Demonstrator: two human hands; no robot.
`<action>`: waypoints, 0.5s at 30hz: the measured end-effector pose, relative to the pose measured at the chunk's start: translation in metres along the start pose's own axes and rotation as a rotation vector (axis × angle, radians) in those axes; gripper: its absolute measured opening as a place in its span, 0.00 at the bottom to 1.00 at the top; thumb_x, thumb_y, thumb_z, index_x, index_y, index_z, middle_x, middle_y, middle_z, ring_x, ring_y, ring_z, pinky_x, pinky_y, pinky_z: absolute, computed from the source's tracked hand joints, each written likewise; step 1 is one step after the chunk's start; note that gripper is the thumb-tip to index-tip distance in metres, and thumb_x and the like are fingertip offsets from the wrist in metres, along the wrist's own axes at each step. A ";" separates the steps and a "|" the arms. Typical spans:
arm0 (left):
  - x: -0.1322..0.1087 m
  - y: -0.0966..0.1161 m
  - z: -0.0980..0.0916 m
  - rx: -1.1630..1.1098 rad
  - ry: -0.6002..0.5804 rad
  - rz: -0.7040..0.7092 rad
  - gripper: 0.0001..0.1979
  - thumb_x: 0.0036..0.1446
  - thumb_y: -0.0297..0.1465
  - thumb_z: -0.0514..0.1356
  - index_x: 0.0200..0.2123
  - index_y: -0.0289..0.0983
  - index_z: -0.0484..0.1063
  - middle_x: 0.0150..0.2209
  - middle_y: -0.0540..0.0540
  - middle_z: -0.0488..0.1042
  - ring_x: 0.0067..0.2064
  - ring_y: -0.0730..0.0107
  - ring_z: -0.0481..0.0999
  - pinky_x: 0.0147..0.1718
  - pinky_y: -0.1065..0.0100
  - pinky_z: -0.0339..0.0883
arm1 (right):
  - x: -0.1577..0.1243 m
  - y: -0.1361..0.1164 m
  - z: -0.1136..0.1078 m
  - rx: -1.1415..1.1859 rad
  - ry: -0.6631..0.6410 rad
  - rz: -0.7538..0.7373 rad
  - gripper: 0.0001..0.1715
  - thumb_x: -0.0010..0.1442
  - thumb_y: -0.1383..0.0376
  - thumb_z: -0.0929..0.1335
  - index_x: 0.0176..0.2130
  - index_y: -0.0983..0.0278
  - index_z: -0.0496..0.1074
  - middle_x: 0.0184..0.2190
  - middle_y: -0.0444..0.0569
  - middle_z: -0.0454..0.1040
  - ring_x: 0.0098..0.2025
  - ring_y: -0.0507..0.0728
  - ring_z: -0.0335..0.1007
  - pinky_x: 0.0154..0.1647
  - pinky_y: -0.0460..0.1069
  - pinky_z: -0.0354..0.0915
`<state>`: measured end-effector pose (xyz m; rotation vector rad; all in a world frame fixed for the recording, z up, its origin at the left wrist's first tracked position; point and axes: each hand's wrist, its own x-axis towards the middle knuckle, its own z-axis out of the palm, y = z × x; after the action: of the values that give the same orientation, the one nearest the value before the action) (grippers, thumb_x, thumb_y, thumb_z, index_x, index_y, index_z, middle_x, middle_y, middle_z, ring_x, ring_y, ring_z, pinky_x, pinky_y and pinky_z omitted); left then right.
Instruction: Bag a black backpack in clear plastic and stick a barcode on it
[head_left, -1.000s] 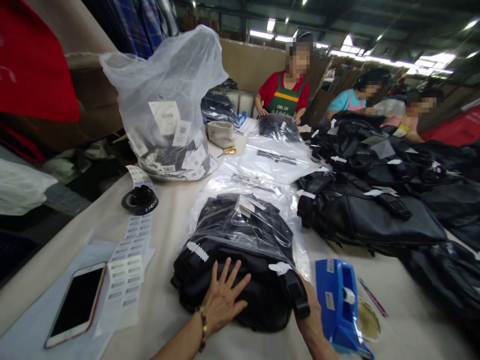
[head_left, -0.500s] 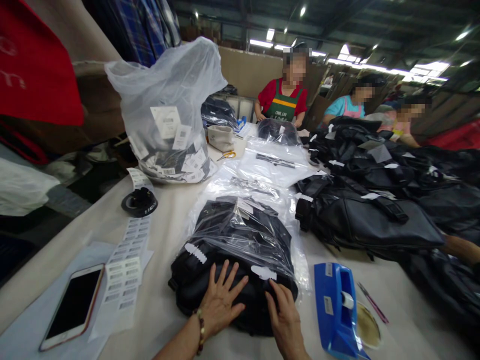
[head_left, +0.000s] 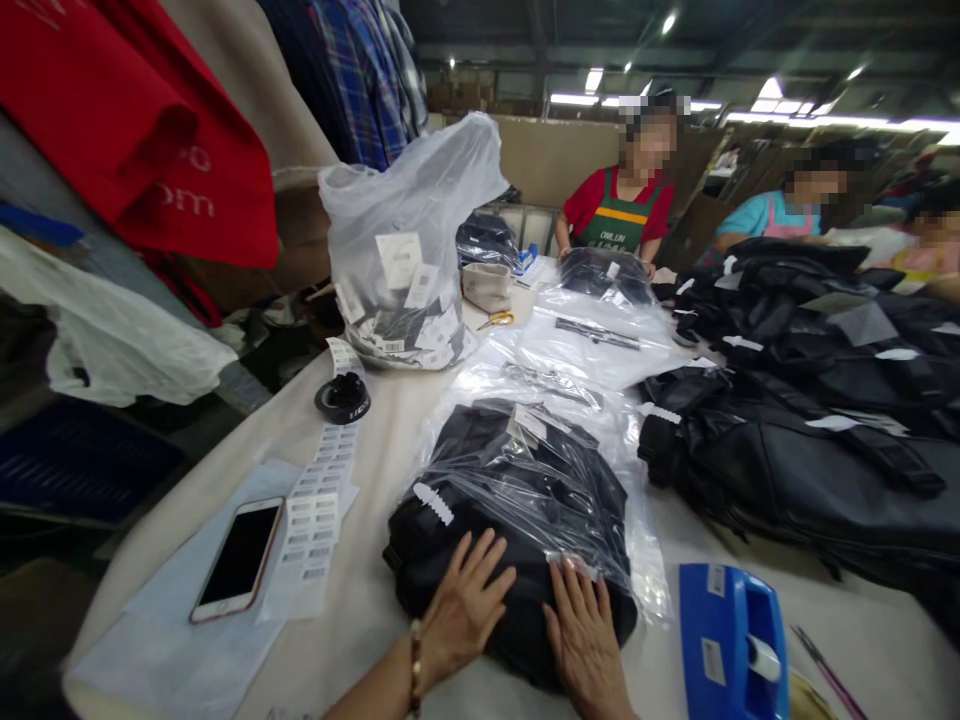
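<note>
A black bag lies in front of me, its far part inside a clear plastic bag. My left hand rests on the near left of the black bag, fingers stretched out. To its right, my right hand presses flat on the bag, fingertips at the edge of the clear plastic and over a white paper strip. Another white strip sticks up on the bag's left side. Paper tags show through the plastic.
Left lie a phone, barcode label sheets and a tape roll. A plastic sack of tags stands behind, near yellow scissors. Right are a blue tape dispenser, tweezers and piled black bags. A co-worker stands opposite.
My right hand has flattened over the right white strip, its fingers now stretched out. My left hand stays on the bag. The view has turned left, so everything appears farther right.
</note>
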<state>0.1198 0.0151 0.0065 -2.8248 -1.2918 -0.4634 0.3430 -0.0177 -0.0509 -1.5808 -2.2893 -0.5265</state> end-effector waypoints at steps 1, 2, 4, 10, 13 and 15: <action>-0.004 -0.007 -0.009 0.045 0.086 -0.062 0.25 0.58 0.26 0.54 0.59 0.43 0.57 0.60 0.41 0.58 0.62 0.53 0.53 0.57 0.48 0.53 | -0.001 0.001 0.001 0.000 -0.002 0.005 0.33 0.64 0.57 0.57 0.64 0.68 0.48 0.56 0.55 0.65 0.59 0.63 0.57 0.61 0.60 0.45; -0.008 -0.016 -0.017 0.099 0.171 -0.165 0.26 0.58 0.25 0.52 0.60 0.41 0.56 0.60 0.40 0.59 0.62 0.53 0.54 0.56 0.49 0.53 | -0.001 0.001 0.000 0.001 -0.002 0.010 0.34 0.64 0.57 0.57 0.64 0.68 0.47 0.57 0.56 0.65 0.59 0.63 0.57 0.61 0.61 0.45; -0.013 -0.033 -0.030 0.198 0.282 -0.392 0.26 0.59 0.26 0.51 0.62 0.38 0.52 0.58 0.35 0.60 0.59 0.50 0.59 0.52 0.49 0.59 | 0.000 0.001 -0.003 0.007 0.007 0.023 0.34 0.64 0.57 0.57 0.64 0.68 0.46 0.56 0.56 0.65 0.59 0.63 0.57 0.61 0.61 0.45; -0.021 -0.034 -0.021 0.224 0.213 -0.311 0.26 0.58 0.22 0.48 0.59 0.40 0.57 0.51 0.37 0.65 0.45 0.60 0.69 0.41 0.62 0.68 | 0.004 -0.001 -0.007 0.012 0.011 0.028 0.34 0.64 0.58 0.57 0.64 0.67 0.45 0.56 0.55 0.66 0.59 0.62 0.57 0.62 0.60 0.44; -0.026 -0.019 -0.008 0.279 0.149 -0.290 0.21 0.58 0.24 0.49 0.56 0.38 0.63 0.51 0.35 0.66 0.43 0.58 0.69 0.37 0.61 0.67 | 0.004 -0.003 -0.007 0.008 0.001 0.043 0.33 0.64 0.58 0.57 0.64 0.67 0.47 0.57 0.54 0.65 0.60 0.62 0.56 0.63 0.60 0.43; -0.028 -0.014 -0.008 0.281 0.086 -0.294 0.19 0.59 0.29 0.52 0.55 0.36 0.64 0.51 0.33 0.67 0.43 0.54 0.69 0.37 0.58 0.66 | 0.003 -0.003 -0.007 0.015 0.002 0.046 0.33 0.64 0.58 0.57 0.64 0.66 0.48 0.57 0.53 0.64 0.61 0.62 0.55 0.63 0.60 0.43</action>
<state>0.0897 0.0032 0.0054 -2.3750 -1.6175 -0.3664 0.3391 -0.0195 -0.0433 -1.6216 -2.2442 -0.4980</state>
